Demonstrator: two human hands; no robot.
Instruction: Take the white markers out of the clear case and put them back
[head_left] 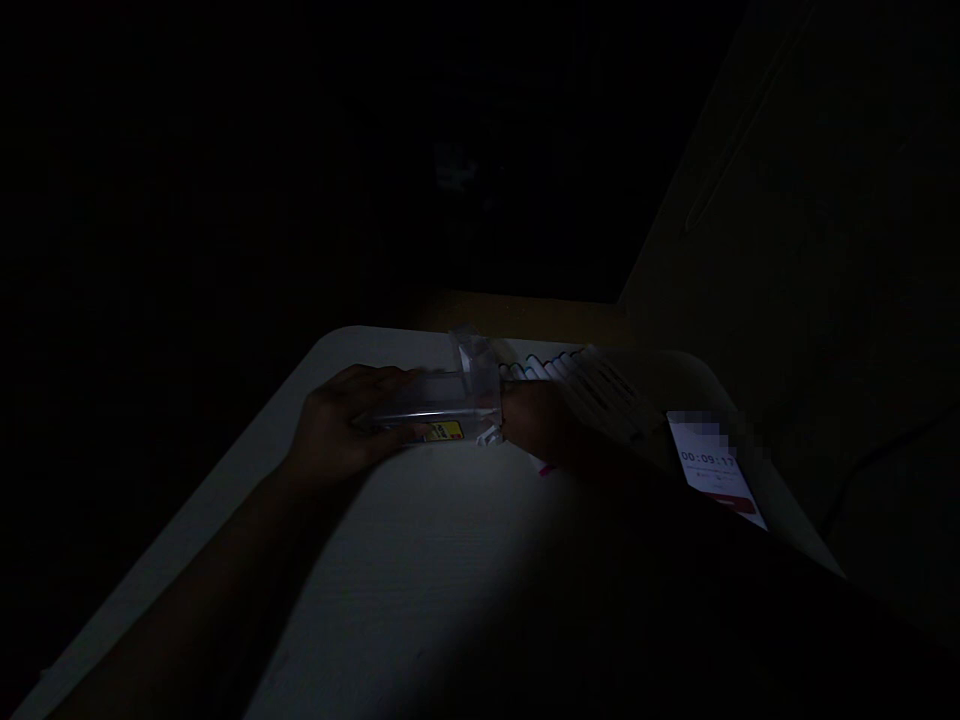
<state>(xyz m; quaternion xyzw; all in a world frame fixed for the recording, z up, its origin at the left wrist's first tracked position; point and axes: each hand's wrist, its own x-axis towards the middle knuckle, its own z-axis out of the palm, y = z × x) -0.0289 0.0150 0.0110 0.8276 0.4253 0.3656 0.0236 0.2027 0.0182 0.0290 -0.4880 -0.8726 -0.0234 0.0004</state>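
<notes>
On the table lies a clear plastic box [431,398] with a yellow label [448,430] on its near side. My left hand [330,418] is closed around the box's left end, thumb in front and fingers over the top. At the right end a clear flap [469,350] stands up. My right hand [534,415] is at that open end, its fingers reaching to or into it; darkness hides what they hold, if anything. A small white crumpled piece [490,437] sits beneath them. Several white markers [536,368] with coloured ends lie in a row behind my right hand.
A clear sleeve or tray [611,390] with dark marks lies right of the markers. A pink-ended item [544,467] shows below my right wrist. A phone [709,465] with a running timer lies near the right edge of the pale table [375,580]. The surroundings are very dark.
</notes>
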